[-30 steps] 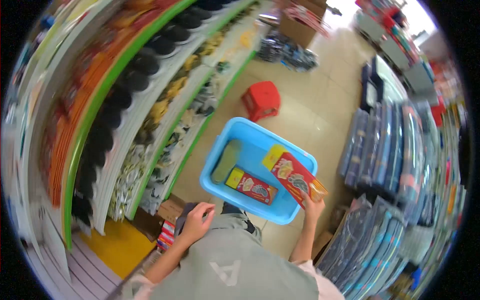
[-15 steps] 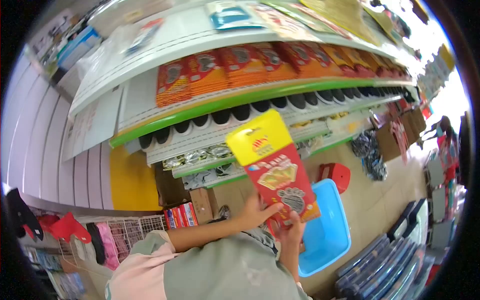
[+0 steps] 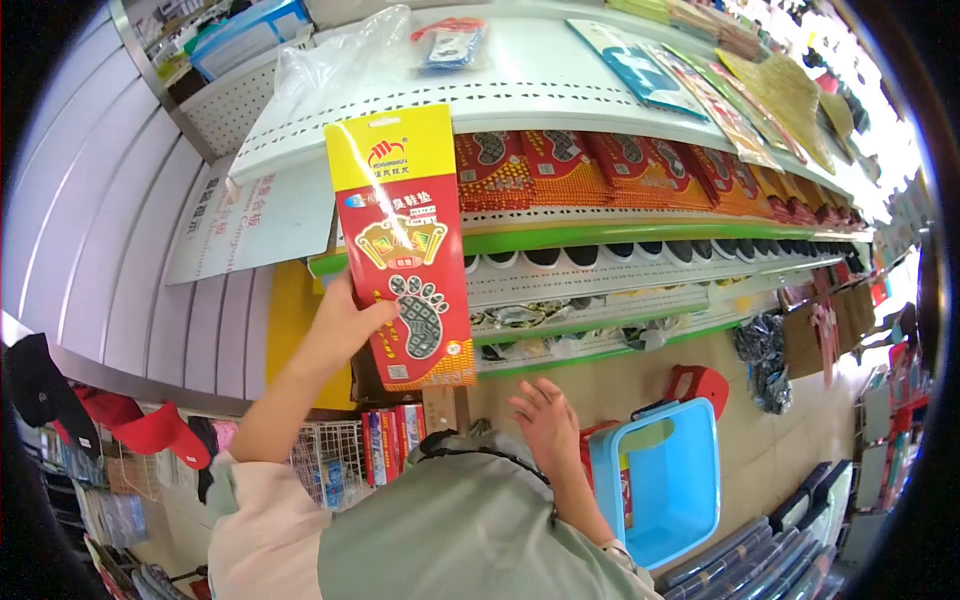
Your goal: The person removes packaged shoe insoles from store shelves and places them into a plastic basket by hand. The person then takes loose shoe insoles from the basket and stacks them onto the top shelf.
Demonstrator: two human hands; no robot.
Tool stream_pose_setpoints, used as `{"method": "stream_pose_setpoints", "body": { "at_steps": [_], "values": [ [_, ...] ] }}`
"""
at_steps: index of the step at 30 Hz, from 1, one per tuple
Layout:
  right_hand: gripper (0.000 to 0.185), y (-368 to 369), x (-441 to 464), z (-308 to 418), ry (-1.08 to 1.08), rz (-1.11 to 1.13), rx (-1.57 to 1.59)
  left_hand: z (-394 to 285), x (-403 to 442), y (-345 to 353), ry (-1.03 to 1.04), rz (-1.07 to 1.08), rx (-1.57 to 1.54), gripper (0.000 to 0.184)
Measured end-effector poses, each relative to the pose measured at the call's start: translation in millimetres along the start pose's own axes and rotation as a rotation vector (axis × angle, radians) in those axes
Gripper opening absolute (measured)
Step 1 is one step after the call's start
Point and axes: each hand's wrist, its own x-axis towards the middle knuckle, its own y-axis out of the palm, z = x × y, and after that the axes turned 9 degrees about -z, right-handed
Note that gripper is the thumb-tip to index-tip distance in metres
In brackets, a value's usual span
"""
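A red and yellow insole packet (image 3: 440, 230) with a footprint on its front stands upright in my left hand (image 3: 345, 325). The thumb lies across its lower front and the fingers are hidden behind it. My right hand (image 3: 548, 425) is off the packet, below and right of it, with fingers apart and slightly curled, holding nothing. Behind the held packet, similar insole packets (image 3: 560, 165) lie in a row of overlapping piles on the green-edged shelf (image 3: 600, 230). A blue plastic basket (image 3: 705, 470) stands to the right of my right hand, with a red and yellow packet partly visible inside.
Higher up, a white shelf (image 3: 520, 85) carries flat packs and a straw hat (image 3: 780, 95). Dark insoles (image 3: 650, 250) line a lower shelf. Beyond the basket is a red stool (image 3: 700, 385). Wrapped rolls (image 3: 745, 560) lie at lower right, and caps (image 3: 150, 430) hang at left.
The insole packet has moved left and up, toward the shelf's left end. My right hand has let go of it, while my left hand keeps hold. The view has shifted too.
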Motion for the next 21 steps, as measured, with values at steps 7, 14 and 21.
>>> {"method": "stream_pose_setpoints", "body": {
  "at_steps": [7, 14, 21],
  "values": [
    [0.034, -25, -15, -8, -0.091, -0.257, -0.007, 18, -8, -23, 0.004, 0.128, 0.008, 0.051],
    [0.026, -43, -10, -8, -0.143, -0.355, 0.133, 46, -20, -26, -0.038, 0.203, -0.003, 0.056],
    [0.023, -25, 3, -4, -0.118, -0.354, -0.005, 1, 31, -39, 0.003, 0.009, -0.034, 0.052]
  ]
}}
